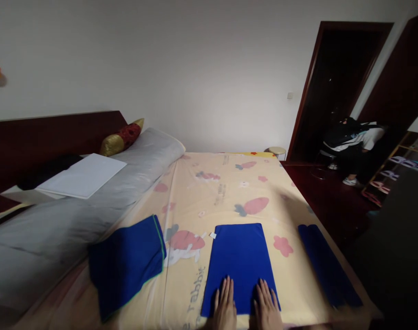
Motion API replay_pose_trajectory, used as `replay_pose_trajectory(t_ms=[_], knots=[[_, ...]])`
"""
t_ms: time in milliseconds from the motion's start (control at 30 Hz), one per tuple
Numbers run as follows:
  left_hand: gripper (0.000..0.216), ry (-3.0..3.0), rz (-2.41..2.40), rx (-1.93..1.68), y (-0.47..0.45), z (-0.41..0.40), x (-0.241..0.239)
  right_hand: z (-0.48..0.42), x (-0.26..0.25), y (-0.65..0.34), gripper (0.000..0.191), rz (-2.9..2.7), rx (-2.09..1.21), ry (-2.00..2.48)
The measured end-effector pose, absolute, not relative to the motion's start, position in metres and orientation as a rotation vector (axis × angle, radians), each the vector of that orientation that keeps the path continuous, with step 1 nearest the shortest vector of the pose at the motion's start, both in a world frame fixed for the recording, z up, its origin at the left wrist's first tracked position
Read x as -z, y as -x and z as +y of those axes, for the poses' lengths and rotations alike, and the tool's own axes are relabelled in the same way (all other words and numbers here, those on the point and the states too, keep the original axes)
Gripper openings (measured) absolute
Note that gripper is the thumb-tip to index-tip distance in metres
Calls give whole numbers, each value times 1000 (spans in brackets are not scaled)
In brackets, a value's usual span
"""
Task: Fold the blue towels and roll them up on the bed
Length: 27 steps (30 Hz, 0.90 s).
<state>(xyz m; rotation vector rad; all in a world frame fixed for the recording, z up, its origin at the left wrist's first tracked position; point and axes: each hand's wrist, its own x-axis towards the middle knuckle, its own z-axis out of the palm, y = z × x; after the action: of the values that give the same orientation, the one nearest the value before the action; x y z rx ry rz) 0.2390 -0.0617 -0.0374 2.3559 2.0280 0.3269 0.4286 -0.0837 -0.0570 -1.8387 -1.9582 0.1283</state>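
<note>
A blue cloth (241,256) lies flat on the bed in front of me, folded into a rectangle, with a small white tag (213,235) at its far left edge. My left hand (225,305) rests on the near left part of it, fingers stretched out. On the near right part lies my right hand (267,305), also flat with its fingers extended. Left of these, a second blue cloth (129,261) with green edging is spread loosely. Near the right edge of the bed sits a dark blue cloth (327,266), folded into a long narrow strip.
The bed sheet (195,206) has a carrot and rabbit print. A grey bolster-like bedding roll (140,169) runs along the headboard, bearing a white board (85,175) and a red-gold cushion (122,136). Beyond the right edge are a bent-over person (356,137) and a shoe rack (387,174).
</note>
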Motion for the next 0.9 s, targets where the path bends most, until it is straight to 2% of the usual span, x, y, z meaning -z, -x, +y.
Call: replay_pose_trajectory(t_ms=[200, 533, 767, 900], knots=[[68, -2537, 1766, -300, -262, 3, 32, -14, 33, -396, 49, -2138, -225, 1670], [57, -2633, 1795, -316, -256, 130, 26, 113, 16, -406, 52, -2250, -347, 1589], [53, -2264, 2339, -439, -215, 174, 20, 159, 33, -448, 61, -1883, -225, 1993], [53, -2221, 2468, -454, -206, 180, 15, 165, 41, -460, 65, -1738, -115, 2128]])
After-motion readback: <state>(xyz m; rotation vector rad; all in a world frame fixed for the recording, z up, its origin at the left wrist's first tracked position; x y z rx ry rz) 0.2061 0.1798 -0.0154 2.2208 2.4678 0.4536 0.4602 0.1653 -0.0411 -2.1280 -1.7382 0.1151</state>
